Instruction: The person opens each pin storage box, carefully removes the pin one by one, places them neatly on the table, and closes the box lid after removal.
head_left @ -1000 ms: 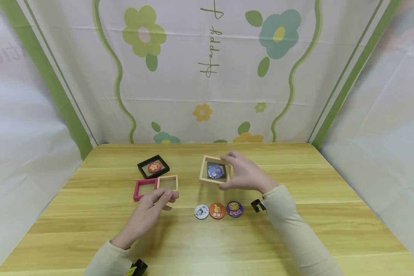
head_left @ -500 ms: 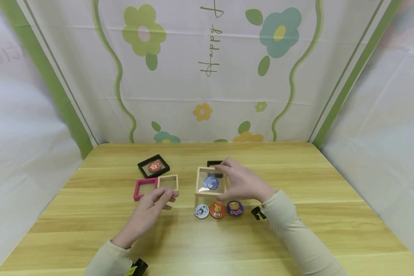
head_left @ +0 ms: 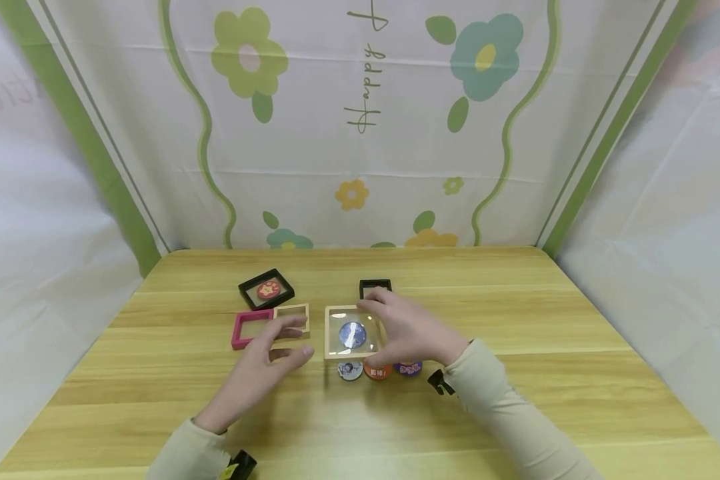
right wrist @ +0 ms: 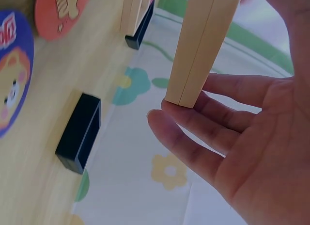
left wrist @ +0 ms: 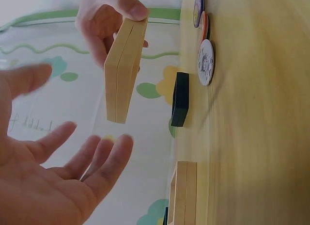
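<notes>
My right hand [head_left: 411,330] pinches a pale wood-coloured square display frame [head_left: 328,333] by its right side, thumb at the near edge and fingers at the far edge. A blue round badge [head_left: 353,335] shows in the middle of its clear film. In both wrist views the frame [left wrist: 118,70] is raised above the table, a thin seam running along its side. My left hand [head_left: 258,370] is off to the frame's left, fingers spread and apart from it. Below the held frame lie a white badge [head_left: 350,372], an orange-red badge [head_left: 377,372] and a purple badge [head_left: 409,368], partly covered.
A small black frame [head_left: 375,283] lies behind my right hand. At the left are a black frame [head_left: 276,302] with a red badge [head_left: 268,289], a pink frame [head_left: 238,333] and a small pale frame [head_left: 291,307]. A flowered cloth [head_left: 312,147] hangs behind the table [head_left: 486,280].
My right hand has brought the pale frame nearer and leftward, from above the small black frame to over the badges. The fingers of my left hand have spread apart.
</notes>
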Available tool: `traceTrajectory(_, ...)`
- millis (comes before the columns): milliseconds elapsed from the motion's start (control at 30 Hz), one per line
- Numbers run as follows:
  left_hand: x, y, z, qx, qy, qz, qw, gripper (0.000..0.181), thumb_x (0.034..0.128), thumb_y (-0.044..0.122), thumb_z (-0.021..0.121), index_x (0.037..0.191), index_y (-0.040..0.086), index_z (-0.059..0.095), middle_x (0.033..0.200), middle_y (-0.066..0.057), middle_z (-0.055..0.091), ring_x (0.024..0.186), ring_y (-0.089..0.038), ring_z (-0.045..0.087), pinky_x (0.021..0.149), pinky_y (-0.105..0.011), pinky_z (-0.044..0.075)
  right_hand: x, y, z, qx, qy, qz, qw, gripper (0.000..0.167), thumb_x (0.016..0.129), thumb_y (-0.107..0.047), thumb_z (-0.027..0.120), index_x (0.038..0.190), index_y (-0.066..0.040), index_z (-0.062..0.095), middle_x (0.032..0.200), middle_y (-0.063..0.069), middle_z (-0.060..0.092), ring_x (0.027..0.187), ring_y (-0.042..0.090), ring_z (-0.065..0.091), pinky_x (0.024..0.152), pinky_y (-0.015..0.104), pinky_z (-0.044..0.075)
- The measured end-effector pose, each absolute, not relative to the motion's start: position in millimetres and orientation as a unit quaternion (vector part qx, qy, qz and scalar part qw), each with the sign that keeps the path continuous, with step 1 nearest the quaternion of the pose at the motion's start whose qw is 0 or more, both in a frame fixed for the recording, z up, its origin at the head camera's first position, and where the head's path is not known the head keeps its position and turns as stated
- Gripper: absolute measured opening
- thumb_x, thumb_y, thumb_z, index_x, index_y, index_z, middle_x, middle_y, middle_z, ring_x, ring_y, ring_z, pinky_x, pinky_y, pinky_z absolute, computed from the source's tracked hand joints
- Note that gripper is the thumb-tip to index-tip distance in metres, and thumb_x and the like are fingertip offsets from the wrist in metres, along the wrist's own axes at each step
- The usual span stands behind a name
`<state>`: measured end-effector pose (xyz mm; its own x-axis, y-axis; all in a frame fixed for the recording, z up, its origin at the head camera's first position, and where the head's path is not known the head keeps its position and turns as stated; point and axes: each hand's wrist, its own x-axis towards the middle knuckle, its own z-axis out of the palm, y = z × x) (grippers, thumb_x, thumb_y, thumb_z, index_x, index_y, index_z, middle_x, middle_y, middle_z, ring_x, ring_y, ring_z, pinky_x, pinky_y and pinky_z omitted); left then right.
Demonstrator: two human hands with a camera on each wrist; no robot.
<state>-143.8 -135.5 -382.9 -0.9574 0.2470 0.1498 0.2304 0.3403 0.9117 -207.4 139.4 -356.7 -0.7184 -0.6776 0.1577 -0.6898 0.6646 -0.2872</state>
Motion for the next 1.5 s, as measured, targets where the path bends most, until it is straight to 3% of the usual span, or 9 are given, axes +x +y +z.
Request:
traceTrajectory(200,-141,-136,-384,0.178,0.826,0.535,-0.005,0.086,0.0785,0.041,0.083,0.149,0.032,0.035,0.151,-0.002,0.035,0.127,-0.041,0.045,0.099,-0.060,0.040,-200,131,-359,0.394,-0.905,0.155,0.033,0.090,0.064,-0.046,0.084,0.139,-0.006,0.053,0.129,0.005,0.050,0.092,0.013,0.056,0.078,0.028,0.051)
traceTrajectory(367,-141,-136,-386,0.205,0.827,0.522,-0.028,0.093,0.0732,0.041,0.087,0.150,0.035,0.035,0.155,0.003,0.031,0.130,-0.034,0.043,0.104,-0.058,0.034,-194,125,-361,0.414,-0.896,0.157,0.040,0.088,0.066,-0.046,0.083,0.139,-0.005,0.053,0.129,0.005,0.048,0.086,0.011,0.053,0.071,0.026,0.049)
traceTrajectory(667,-141,-135,-389,0.226,0.836,0.500,-0.025,0.099,0.0694,0.040,0.090,0.151,0.036,0.033,0.157,0.000,0.028,0.141,-0.023,0.027,0.108,-0.055,0.031,-190,121,-363,0.440,-0.883,0.154,0.058,0.086,0.065,-0.040,0.082,0.137,-0.004,0.053,0.127,0.004,0.047,0.077,0.008,0.050,0.063,0.021,0.046)
traceTrajectory(1000,-138,-132,-390,0.219,0.839,0.498,0.010,0.102,0.0679,0.029,0.092,0.151,0.038,0.033,0.155,0.001,0.029,0.130,-0.035,0.042,0.102,-0.058,0.037,-188,116,-364,0.454,-0.875,0.153,0.069,0.088,0.063,-0.041,0.084,0.136,-0.003,0.054,0.122,0.002,0.049,0.076,0.005,0.048,0.061,0.018,0.044)
traceTrajectory(1267,-139,-131,-391,0.234,0.844,0.483,-0.002,0.103,0.0666,0.016,0.093,0.151,0.033,0.035,0.153,0.001,0.033,0.129,-0.032,0.043,0.102,-0.055,0.039,-187,115,-365,0.457,-0.873,0.155,0.073,0.089,0.064,-0.042,0.083,0.138,-0.004,0.052,0.126,0.002,0.049,0.076,0.003,0.048,0.063,0.016,0.044)
traceTrajectory(1500,-138,-130,-390,0.242,0.853,0.463,-0.005,0.104,0.0663,0.015,0.093,0.151,0.034,0.035,0.152,0.002,0.034,0.126,-0.030,0.046,0.100,-0.057,0.040,-187,114,-367,0.468,-0.863,0.171,0.084,0.087,0.065,-0.041,0.082,0.138,-0.004,0.053,0.126,0.001,0.049,0.064,-0.003,0.048,0.061,0.015,0.043)
